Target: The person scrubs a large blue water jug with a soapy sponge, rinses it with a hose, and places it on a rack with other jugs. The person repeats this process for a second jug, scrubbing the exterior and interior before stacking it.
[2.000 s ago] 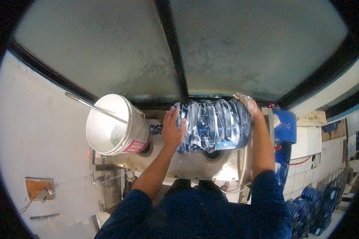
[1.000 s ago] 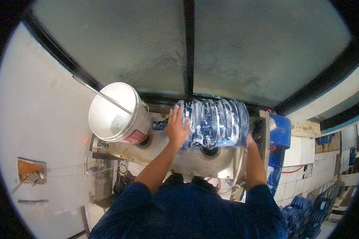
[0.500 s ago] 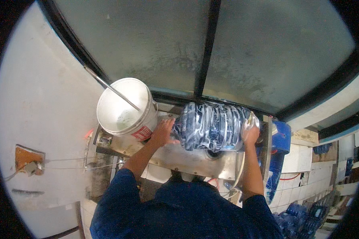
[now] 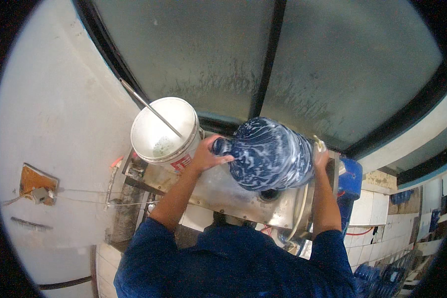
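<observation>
A large blue water jug (image 4: 270,156), streaked with white suds, is held on its side above the metal counter, its neck to the left and tilted up toward me. My left hand (image 4: 206,155) wraps round the neck, with thumb and fingers on either side. At the base end, my right hand (image 4: 321,158) presses against the jug. A pale yellowish, foamy piece (image 4: 319,142) sticks out between the right fingers; I cannot tell exactly what it is.
Left of the jug stands a white bucket (image 4: 143,133) with suds in it and a metal rod (image 4: 151,108) leaning out. The metal counter (image 4: 223,196) has a dark round hole (image 4: 269,194). Frosted window panes (image 4: 203,59) rise behind. A blue container (image 4: 351,179) is at right.
The jug has swung so its neck and shoulder face more toward me. My left hand has moved from beside the neck to gripping it; my right hand stays at the base.
</observation>
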Available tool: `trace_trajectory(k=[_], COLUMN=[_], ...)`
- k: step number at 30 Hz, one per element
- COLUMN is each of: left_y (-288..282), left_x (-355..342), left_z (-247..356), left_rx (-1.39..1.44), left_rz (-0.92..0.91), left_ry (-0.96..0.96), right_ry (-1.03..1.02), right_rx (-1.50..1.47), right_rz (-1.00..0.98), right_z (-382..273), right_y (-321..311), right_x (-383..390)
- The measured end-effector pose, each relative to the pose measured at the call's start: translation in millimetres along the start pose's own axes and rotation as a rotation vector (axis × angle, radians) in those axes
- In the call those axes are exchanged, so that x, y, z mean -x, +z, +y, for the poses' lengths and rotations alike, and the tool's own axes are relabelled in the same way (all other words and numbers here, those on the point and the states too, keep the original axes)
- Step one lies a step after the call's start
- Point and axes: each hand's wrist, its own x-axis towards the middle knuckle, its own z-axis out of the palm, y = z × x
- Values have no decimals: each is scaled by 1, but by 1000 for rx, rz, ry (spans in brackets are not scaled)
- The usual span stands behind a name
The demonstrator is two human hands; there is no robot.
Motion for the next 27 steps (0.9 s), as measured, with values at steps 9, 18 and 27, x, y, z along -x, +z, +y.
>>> trace_trajectory(k=[9,18,27], left_y=[150,195,97], left_x=[-68,-95,-45], left_z=[92,97,54], left_rx=[237,-93,-566], left_rz=[190,658,255], left_ry=[411,242,259], right_ry=[556,-154,132], right_rx=[-509,-448,-547], right_rz=[-243,85,108], right_z=[-136,-153,-74], right_y=[-21,-10,89], right_x=[-24,71,135])
